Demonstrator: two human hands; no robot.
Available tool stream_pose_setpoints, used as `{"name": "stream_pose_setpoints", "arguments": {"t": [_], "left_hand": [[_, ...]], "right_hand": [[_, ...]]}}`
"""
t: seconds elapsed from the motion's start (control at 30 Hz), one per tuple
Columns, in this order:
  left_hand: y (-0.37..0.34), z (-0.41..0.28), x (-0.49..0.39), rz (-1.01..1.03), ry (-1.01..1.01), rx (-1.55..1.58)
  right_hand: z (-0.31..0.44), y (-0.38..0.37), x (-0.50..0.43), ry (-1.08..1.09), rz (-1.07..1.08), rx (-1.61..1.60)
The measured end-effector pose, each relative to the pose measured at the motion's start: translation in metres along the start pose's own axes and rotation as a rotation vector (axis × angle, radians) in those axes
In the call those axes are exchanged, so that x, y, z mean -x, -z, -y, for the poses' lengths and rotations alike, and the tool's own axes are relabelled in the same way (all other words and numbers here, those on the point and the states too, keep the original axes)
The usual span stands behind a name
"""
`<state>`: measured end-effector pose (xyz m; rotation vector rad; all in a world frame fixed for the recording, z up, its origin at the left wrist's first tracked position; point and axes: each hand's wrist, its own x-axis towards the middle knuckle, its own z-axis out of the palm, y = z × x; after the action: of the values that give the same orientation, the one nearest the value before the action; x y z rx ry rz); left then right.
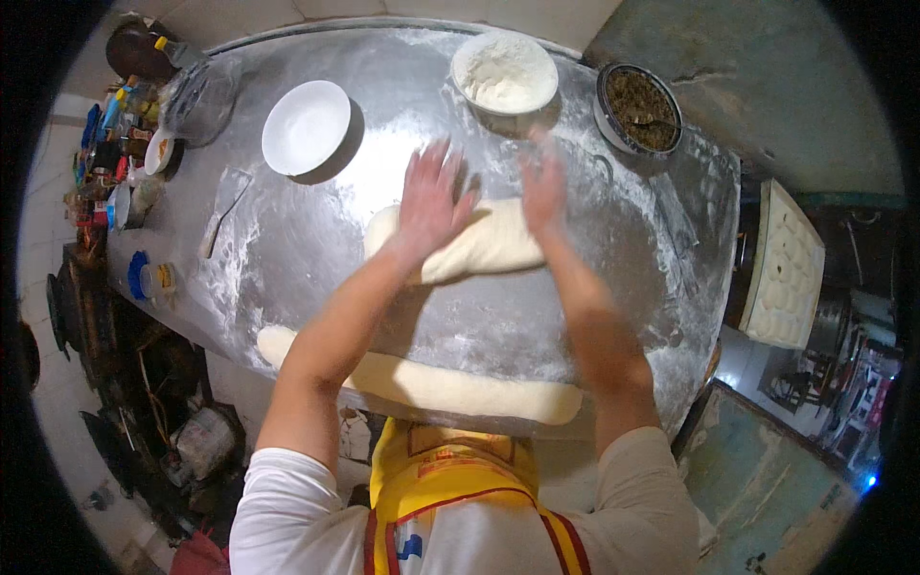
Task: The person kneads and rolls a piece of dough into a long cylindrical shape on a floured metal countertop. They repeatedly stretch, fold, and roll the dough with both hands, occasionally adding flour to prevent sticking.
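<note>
A thick piece of dough [489, 241] lies across the middle of the floured metal table [474, 323]. My left hand [431, 194] rests on its left part, fingers spread and pointing away from me. At the dough's right part is my right hand [544, 187], blurred, with its fingers apart; whether it touches the dough cannot be told. A long dough roll [467, 388] lies along the near edge, partly hidden under my left forearm. Beyond my hands stands a white bowl of flour [505, 72].
A white plate [307, 128] and a scraper [223, 215] are at left. A bowl of brown filling [640, 108] stands at the far right, above a flat metal blade [673, 212]. Bottles [133, 108] crowd the left edge. A tray of dough pieces [783, 266] is beyond the right edge.
</note>
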<state>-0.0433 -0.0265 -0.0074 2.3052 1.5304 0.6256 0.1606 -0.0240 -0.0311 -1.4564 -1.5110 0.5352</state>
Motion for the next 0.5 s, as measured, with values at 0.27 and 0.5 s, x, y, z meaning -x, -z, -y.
{"name": "stream_pose_setpoints", "arguments": {"t": [0.27, 0.5], "left_hand": [[0.004, -0.063, 0.051, 0.284, -0.069, -0.041], [-0.023, -0.066, 0.126, 0.331, -0.35, -0.062]], "right_hand": [[0.021, 0.0, -0.162, 0.139, 0.372, 0.541], [0.011, -0.053, -0.198, 0.18, 0.734, 0.622]]}}
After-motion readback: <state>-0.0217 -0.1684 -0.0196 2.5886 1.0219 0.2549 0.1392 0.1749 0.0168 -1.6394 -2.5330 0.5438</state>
